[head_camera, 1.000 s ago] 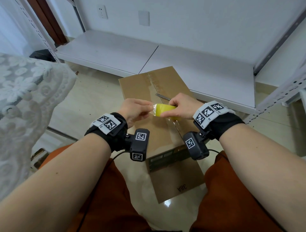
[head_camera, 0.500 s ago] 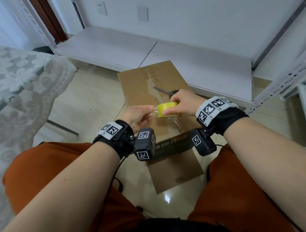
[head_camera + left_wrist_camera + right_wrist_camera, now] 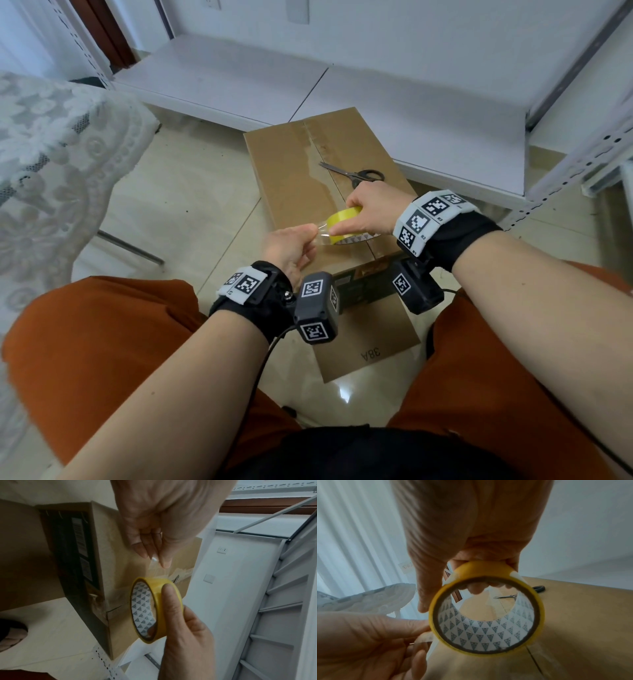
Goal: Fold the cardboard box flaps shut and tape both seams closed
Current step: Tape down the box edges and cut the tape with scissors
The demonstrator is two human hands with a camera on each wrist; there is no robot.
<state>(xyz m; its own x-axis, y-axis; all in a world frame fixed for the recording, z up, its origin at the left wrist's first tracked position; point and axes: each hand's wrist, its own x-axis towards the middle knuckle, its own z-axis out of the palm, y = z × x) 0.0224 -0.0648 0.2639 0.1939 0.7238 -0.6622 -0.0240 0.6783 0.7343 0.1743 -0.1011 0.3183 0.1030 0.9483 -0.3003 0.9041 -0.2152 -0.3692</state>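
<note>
My right hand (image 3: 371,209) holds the yellow tape roll (image 3: 342,224) over the near end of the cardboard box (image 3: 291,164), fingers curled round it. My left hand (image 3: 291,245) pinches the loose tape end (image 3: 320,231). A moment ago my hands were almost touching; now they are a bit apart and a short clear strip shows between them. So I think the tape is starting to come off, ready for the seam. The box flaps lie flat. The scissors (image 3: 354,173) rest on top, further back

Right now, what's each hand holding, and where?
Right hand grips the tape roll by its outer rim; left hand pinches the tape's free end.
</note>
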